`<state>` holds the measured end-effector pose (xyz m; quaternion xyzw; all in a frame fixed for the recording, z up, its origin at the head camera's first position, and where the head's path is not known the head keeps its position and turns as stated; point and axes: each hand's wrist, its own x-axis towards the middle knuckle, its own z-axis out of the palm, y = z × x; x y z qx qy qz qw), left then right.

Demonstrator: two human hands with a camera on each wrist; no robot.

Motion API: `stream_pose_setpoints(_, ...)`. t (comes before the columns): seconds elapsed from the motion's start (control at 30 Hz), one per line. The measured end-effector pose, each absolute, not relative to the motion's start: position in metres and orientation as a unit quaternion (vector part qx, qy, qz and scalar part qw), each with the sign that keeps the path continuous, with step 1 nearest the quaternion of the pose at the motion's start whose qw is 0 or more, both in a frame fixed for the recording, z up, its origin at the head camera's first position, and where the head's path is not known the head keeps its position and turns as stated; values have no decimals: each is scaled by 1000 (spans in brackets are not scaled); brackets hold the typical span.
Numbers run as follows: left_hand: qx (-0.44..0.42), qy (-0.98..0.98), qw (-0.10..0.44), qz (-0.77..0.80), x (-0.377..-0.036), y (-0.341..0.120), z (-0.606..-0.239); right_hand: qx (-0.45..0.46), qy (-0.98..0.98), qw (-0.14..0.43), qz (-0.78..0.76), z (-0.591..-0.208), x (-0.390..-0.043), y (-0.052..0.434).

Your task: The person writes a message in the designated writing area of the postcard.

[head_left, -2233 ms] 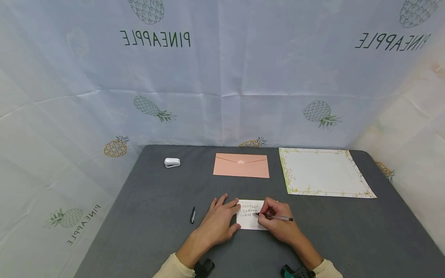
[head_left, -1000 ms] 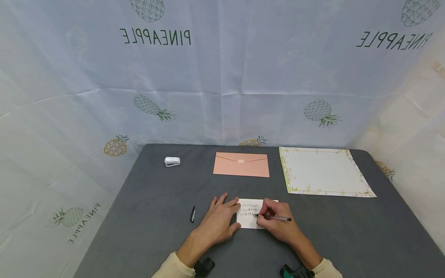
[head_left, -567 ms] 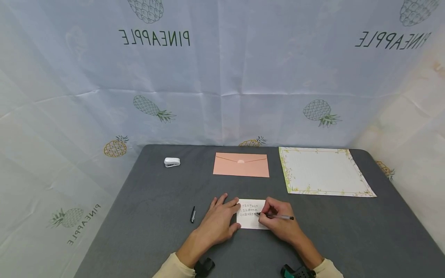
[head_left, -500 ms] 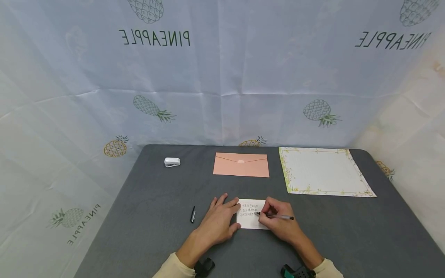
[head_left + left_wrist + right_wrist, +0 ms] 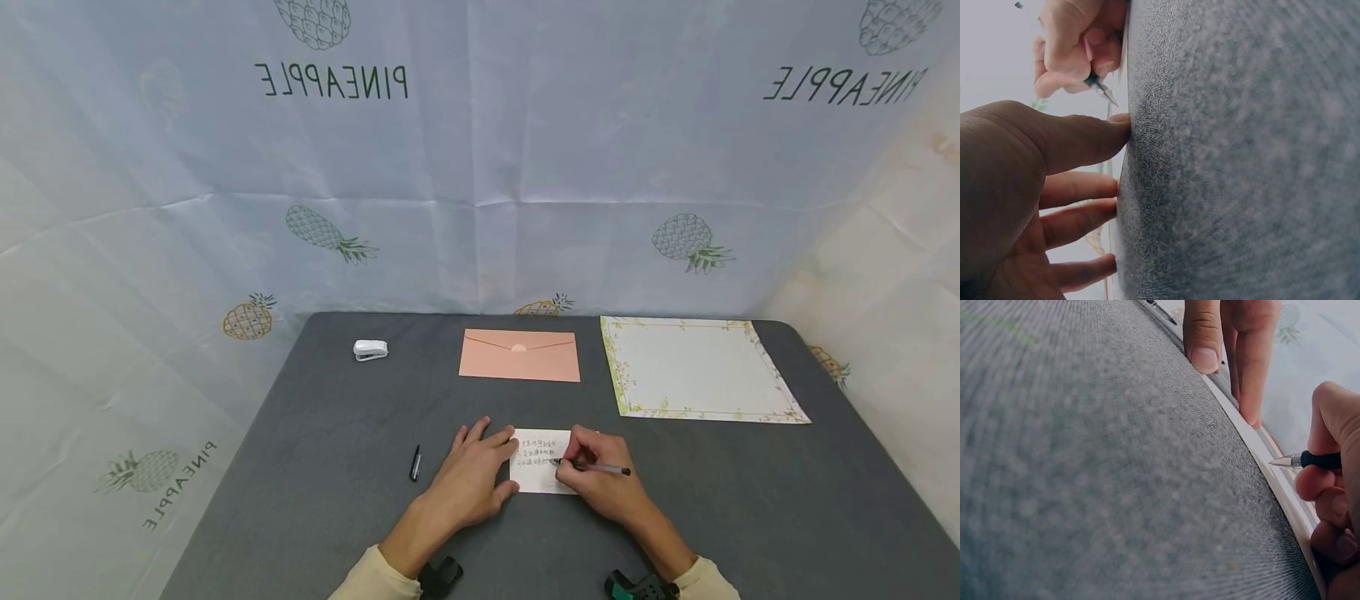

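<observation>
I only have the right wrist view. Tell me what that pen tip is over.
Observer: The right hand holds the pen with its tip over a small white card that bears a few lines of handwriting.
Operator: Report the whole left hand.
Observer: The left hand lies flat on the table, palm down, with its fingers at the card's left edge.
Operator: List what's farther back.
Observer: A pink envelope, a floral-bordered sheet and a white stapler.

Even, soft light fills the head view with faint shadows and bowed edges, while both wrist views look dimmer, the nearest grey cloth perhaps out of focus.
</observation>
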<state>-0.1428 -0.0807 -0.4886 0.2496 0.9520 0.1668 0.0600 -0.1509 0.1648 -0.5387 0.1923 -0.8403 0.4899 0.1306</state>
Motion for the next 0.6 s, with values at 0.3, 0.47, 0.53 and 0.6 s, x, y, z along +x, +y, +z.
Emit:
stream_pose_setpoints(0.3, 250, 952, 55, 166, -143, -80, -489, 185, -843, 124, 490, -537, -151, 165)
stream_pose_setpoints(0.47, 251, 952, 55, 166, -143, -81, -489, 192, -838, 122, 496, -537, -151, 166)
stream_pose_setpoints(0.53, 252, 952, 55, 166, -143, -81, -489, 194, -836, 121, 499, -537, -150, 166)
stream_pose_setpoints(0.6, 252, 952, 54, 167, -143, -81, -489, 192, -833, 124, 503, -538, -150, 166)
